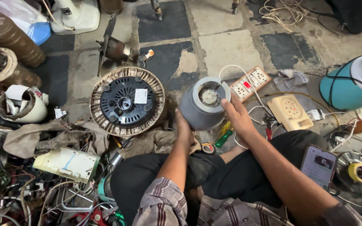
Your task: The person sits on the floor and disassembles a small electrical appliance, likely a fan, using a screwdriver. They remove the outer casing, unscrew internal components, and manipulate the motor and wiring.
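I sit cross-legged on a tiled floor and hold a grey cylindrical appliance base (200, 109) upright between my knees. Its open top shows a white coupling in the middle. My left hand (184, 130) grips its lower left side. My right hand (236, 115) holds its right side near the rim. A white cord runs from the top of the base towards a power strip (251, 82).
A round fan guard with a black motor housing (127, 101) lies to the left. A beige socket box (290, 111), a teal cylinder (343, 88), a phone (318, 165) on my right knee, screwdrivers (223, 134), rags, and tangled wires and parts at the left surround me.
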